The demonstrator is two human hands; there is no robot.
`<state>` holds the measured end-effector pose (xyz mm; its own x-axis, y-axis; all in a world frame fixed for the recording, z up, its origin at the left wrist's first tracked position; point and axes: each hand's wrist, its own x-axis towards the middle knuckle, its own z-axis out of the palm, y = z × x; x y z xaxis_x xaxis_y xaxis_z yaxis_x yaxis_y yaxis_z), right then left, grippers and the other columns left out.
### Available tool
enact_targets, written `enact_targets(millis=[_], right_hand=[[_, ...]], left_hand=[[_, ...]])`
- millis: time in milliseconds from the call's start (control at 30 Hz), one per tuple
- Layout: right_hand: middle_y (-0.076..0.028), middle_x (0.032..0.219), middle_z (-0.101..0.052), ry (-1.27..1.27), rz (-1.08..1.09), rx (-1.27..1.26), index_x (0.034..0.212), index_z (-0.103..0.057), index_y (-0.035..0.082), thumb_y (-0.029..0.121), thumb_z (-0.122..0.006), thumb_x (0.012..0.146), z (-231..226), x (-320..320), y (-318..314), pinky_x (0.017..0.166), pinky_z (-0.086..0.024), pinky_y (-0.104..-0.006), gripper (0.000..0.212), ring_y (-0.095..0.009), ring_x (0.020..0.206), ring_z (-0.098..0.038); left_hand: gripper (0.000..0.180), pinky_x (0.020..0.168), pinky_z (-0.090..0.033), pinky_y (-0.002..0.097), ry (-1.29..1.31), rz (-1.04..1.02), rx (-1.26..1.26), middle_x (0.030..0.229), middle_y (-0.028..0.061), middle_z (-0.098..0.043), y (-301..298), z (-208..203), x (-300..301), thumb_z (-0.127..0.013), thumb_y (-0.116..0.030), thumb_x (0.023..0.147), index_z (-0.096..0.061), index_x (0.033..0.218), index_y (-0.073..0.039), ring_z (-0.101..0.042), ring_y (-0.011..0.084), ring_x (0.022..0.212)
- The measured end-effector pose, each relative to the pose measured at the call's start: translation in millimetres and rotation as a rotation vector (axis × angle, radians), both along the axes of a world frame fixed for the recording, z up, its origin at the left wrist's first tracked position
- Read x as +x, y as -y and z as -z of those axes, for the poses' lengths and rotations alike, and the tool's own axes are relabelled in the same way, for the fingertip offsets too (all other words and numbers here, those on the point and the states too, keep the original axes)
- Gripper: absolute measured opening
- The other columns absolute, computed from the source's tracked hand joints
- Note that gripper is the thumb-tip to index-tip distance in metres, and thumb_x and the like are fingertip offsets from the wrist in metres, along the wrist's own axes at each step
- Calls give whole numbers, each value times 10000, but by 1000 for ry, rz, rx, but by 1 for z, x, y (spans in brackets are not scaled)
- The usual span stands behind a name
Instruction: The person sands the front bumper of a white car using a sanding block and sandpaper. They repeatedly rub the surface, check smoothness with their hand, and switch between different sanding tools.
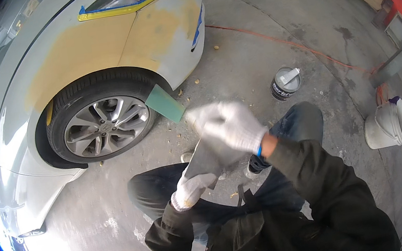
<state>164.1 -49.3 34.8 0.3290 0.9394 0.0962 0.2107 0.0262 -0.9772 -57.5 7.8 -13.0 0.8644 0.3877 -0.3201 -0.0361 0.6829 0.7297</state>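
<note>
White knit gloves covered both hands: the left hand [189,188] was closed on the low corner of a flat grey board [210,157], and the right hand [229,124] pinched a green spreader [166,103] above it. Both sat over the lap, near the car wheel [106,124]. The board looked stiff and light, best held by its edge.

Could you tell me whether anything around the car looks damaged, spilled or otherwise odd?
The car's fender has broad tan patches where the white paint is missing, edged by blue and yellow tape. Small tan crumbs lie scattered on the floor.
</note>
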Motion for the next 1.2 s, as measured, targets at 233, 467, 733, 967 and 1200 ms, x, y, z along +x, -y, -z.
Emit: enact_targets(millis=[233,467,733,967,1200], right_hand=[[-199,948,-725,66,-30,-124,1005,-665,-51,229,-732,838,-5,-21,14,777,-527,-386,333,-228,868,-695],[-113,1059,-732,13,-36,-76,1097,-683,-32,117,-677,908,-3,34,15,831,-527,-292,240,-149,930,-677],[-107,1044,-712,-380,370,140,1148,-633,-46,76,-706,913,31,-8,10,831,-535,-307,275,-125,922,-656],[-163,998,-738,-92,378,70,1112,-662,-39,95,-712,896,14,-21,27,827,-548,-331,259,-219,920,-719],[-198,878,-709,250,334,116,1033,-650,-51,100,-720,882,-3,-28,35,705,-558,-353,225,-317,795,-720]], left_hand=[[299,718,-537,316,2,112,-115,911,115,-678,-16,9,9,-621,16,868,-611,1166,14,-664,209,788],[402,927,-556,378,-355,-3,307,1154,160,-696,-52,-38,23,-501,-42,904,-580,1281,72,-697,289,1036],[329,870,-511,335,-224,-459,975,1143,85,-674,3,-25,72,-659,-124,960,-589,1247,22,-627,176,993],[262,739,-548,349,-367,-456,1326,921,169,-716,10,-27,74,-636,-67,910,-620,1158,16,-711,267,781],[256,621,-544,422,-362,-56,1110,753,218,-680,-8,-54,54,-627,-115,883,-598,1098,23,-696,410,708]])
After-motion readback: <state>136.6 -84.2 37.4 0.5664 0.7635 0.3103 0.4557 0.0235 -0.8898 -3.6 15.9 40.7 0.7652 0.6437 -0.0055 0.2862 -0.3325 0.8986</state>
